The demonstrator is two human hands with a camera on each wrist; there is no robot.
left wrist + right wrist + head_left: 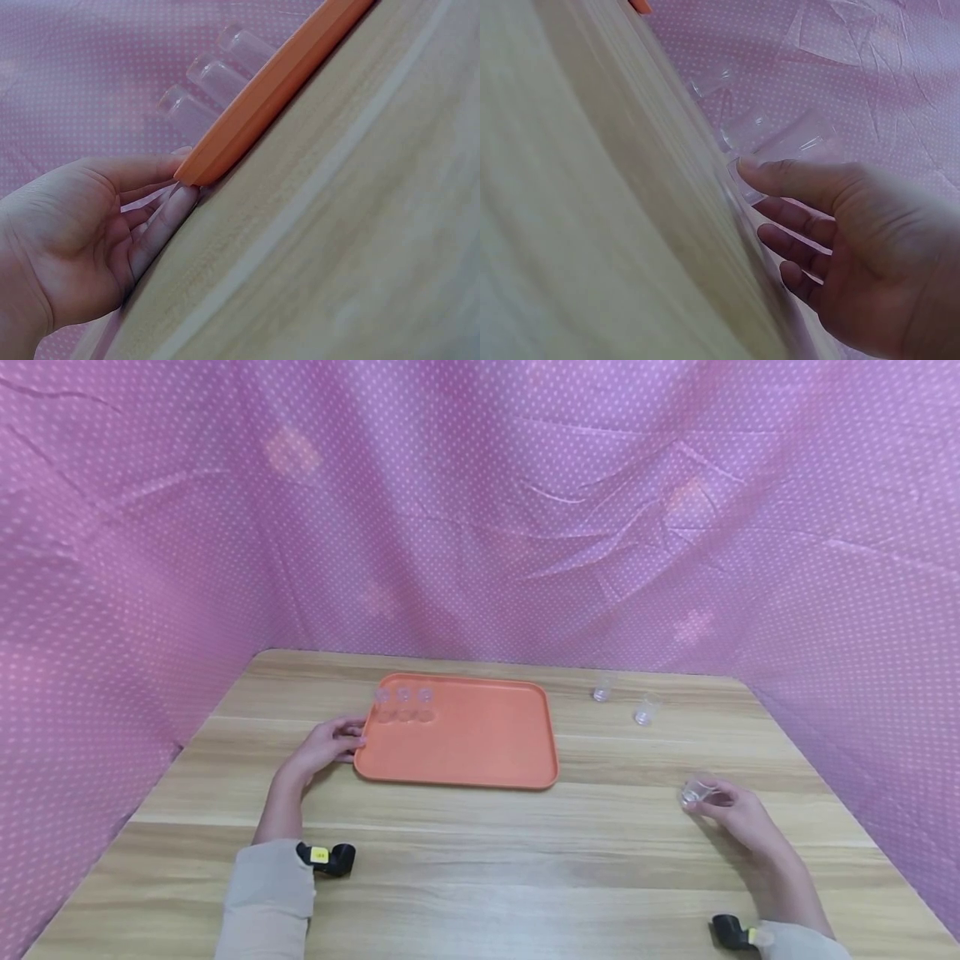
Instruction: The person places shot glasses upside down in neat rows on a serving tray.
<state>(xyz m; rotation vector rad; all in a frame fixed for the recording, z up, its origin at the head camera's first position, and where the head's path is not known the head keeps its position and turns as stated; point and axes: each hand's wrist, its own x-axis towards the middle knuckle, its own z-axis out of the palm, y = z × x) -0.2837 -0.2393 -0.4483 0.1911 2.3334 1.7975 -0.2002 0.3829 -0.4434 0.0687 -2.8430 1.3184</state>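
My left hand (326, 747) is at the left edge of an orange tray (480, 727), pinching the rim between thumb and fingers in the left wrist view. Three small clear glasses (217, 79) stand in a row near the tray's back left corner. On the right side of the table, my right hand (738, 814) holds another small clear glass (696, 791) between thumb and index finger; the other fingers are bent beside it. Whether that glass touches the table I cannot tell. Behind it stand two more clear glasses, one nearer (646, 710) and one farther back (602, 689).
The light wooden table (480, 860) carries everything. A pink dotted cloth (480, 527) hangs behind the table and along both sides. Each wrist wears a small black camera, one left (341, 860) and one right (729, 932).
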